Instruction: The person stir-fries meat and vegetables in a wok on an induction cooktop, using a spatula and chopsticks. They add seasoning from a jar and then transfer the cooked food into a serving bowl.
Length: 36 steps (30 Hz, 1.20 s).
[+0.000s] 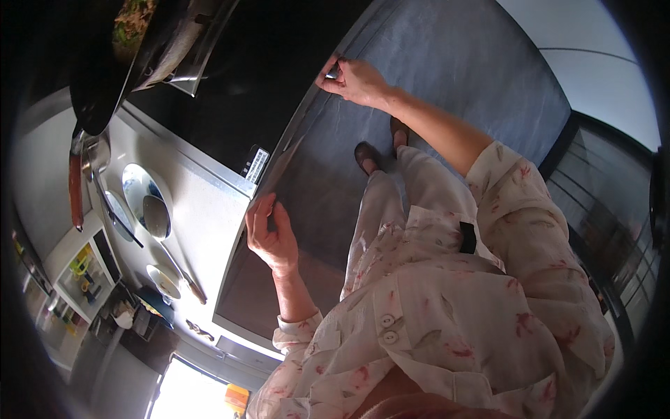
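Observation:
At the front edge of the dark cooktop (230,68), my right hand (356,81) has its thumb and fingers closed around a small shiny piece, perhaps a knob; the fingers largely cover it. Lower left, beside the front edge of the white counter (204,230), my left hand (272,233) is raised with its fingers loosely bent and nothing in them. A dark pan (99,89) stands at the upper left. Food (131,26) shows in cookware near the top rim, partly in shadow. A clear glass-like edge (191,81) juts out beside it.
On the counter are a patterned bowl (137,183) with a ladle (180,272) across it, a plate (119,207), a small bowl (157,272) and a utensil with a reddish-brown handle (75,191). A white shelf unit (63,262) stands farther back. My feet (369,157) are on the grey floor.

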Available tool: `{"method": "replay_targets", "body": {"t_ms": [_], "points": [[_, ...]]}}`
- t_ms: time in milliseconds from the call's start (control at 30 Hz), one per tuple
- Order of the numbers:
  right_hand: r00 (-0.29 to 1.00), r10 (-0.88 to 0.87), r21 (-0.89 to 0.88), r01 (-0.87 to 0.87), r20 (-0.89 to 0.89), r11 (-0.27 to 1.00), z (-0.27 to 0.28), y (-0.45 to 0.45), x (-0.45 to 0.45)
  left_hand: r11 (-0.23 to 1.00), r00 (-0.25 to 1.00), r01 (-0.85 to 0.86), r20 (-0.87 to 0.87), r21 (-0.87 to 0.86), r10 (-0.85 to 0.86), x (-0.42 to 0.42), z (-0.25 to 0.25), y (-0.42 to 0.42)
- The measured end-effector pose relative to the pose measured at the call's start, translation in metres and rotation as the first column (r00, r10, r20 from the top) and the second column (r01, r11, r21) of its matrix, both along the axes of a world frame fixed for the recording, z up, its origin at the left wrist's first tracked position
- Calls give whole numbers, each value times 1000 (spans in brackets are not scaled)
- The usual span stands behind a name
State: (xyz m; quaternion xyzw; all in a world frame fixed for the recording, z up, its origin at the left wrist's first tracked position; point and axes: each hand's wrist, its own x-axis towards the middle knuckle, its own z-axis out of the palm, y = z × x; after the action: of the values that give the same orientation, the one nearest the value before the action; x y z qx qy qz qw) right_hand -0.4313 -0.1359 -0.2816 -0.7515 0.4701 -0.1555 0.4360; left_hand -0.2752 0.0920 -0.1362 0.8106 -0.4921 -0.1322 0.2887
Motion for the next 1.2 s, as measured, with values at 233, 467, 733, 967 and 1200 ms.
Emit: {"method": "replay_targets", "body": {"t_ms": [233,467,733,967,1200], "points": [[1000,-18,-30,17,-7,999,7,-1,-2,998,997,65,47,-2,-65,18,-1,-6],[1000,11,81,-13,26,997,13,-2,-5,999,999,44,-7,-1,-44,25,-3,-6],[995,4,220,-27,104,975,14,-3,-5,999,998,31,-52,-42,-33,26,-5,-4],[994,-18,234,-8,106,972,19,-4,-6,997,998,44,-50,-58,-47,23,-3,-6],[996,-23,186,6,89,983,15,-3,-4,997,999,45,-27,-67,-47,24,-5,-4]]}}
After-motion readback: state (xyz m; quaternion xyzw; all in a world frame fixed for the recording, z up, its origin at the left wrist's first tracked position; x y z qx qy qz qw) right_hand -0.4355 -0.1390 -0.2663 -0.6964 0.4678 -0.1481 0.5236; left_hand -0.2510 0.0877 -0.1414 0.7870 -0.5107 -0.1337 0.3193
